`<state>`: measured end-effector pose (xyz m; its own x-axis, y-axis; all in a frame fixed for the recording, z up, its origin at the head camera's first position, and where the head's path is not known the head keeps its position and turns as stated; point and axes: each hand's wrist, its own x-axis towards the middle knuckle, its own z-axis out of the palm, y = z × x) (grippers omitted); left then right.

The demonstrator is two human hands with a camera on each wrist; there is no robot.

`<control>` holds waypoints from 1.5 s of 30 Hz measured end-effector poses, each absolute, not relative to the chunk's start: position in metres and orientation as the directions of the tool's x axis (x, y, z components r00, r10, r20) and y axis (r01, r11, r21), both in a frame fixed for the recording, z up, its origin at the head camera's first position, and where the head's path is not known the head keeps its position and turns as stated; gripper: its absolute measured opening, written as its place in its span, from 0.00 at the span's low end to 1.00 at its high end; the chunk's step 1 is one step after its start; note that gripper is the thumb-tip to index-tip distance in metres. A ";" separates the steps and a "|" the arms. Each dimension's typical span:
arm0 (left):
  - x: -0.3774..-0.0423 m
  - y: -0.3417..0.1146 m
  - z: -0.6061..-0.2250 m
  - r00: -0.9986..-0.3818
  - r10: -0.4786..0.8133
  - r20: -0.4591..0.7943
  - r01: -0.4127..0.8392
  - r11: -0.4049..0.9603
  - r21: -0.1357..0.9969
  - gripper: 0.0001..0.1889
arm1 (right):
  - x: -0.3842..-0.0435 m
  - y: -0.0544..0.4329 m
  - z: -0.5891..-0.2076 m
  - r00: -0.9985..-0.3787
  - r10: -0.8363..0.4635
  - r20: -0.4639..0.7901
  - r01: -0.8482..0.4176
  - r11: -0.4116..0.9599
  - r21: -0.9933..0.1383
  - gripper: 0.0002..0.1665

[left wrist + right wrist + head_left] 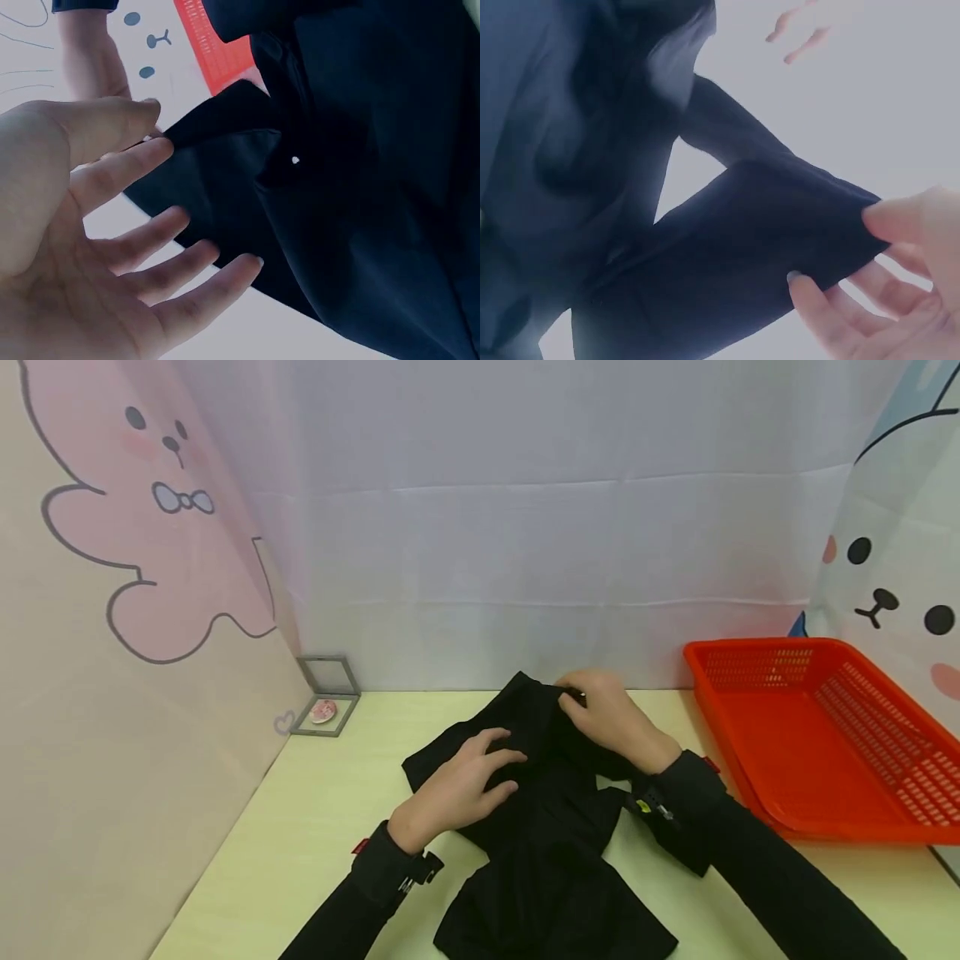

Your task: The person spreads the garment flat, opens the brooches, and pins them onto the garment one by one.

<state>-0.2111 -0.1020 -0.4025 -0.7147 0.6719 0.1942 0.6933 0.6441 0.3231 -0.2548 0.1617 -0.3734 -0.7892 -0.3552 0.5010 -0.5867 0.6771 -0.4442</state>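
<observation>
A black garment (543, 827), apparently with short sleeves, lies crumpled and spread out on the pale yellow table (285, 852). My right hand (611, 720) is at its far right part, pinching an edge of the cloth. In the right wrist view, the thumb and fingers (900, 221) grip a pointed corner of the black fabric. My left hand (461, 783) hovers over the left side of the garment with fingers spread. From the left wrist, its palm shows bare beside the cloth (360, 195), where a small white spot stands out.
A red-orange plastic basket (817, 743) with perforated sides stands to the right, close to my right forearm. At the back left corner sits a small grey-framed open box (341, 718) with a pink item (323, 711) in it. A white curtain (487, 552) hangs behind the table.
</observation>
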 end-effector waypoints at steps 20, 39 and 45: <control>-0.214 -0.117 -0.413 -0.744 0.526 0.412 0.655 0.697 0.291 0.08 | -0.197 0.125 -0.374 -0.724 -0.652 0.227 -0.682 0.628 -0.374 0.16; -0.209 -0.236 -0.431 -0.919 0.310 0.242 0.376 0.872 0.313 0.15 | -0.190 0.169 -0.432 -0.815 -0.533 -0.226 -0.427 0.818 -0.386 0.25; -0.203 -0.275 -0.424 -0.960 0.210 0.187 0.262 0.911 0.319 0.16 | -0.191 0.175 -0.432 -0.824 -0.513 -0.240 -0.405 0.830 -0.384 0.26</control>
